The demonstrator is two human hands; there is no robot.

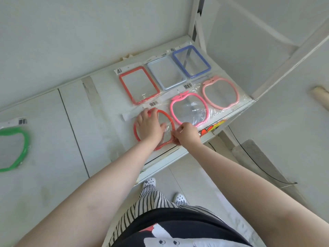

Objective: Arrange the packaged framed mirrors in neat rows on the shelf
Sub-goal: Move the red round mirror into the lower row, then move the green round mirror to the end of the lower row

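Note:
Six packaged mirrors lie in two rows on the white shelf (99, 97). The back row holds a red rectangular mirror (139, 85), a pale blue one (166, 73) and a dark blue one (191, 61). In front lie a red apple-shaped mirror (168, 116), a hot pink one (189, 109) and a light pink one (220, 92). My left hand (148, 124) rests flat on the red apple mirror. My right hand (186, 133) pinches the plastic wrap at that mirror's right edge. A green apple-shaped mirror (13, 148) lies apart at the far left.
A white wall rises behind the shelf, and a white upright post (195, 18) stands at its right end. The shelf's front edge (178, 154) carries a red and yellow sticker. Below are a tiled floor, a black cable and my feet in white shoes.

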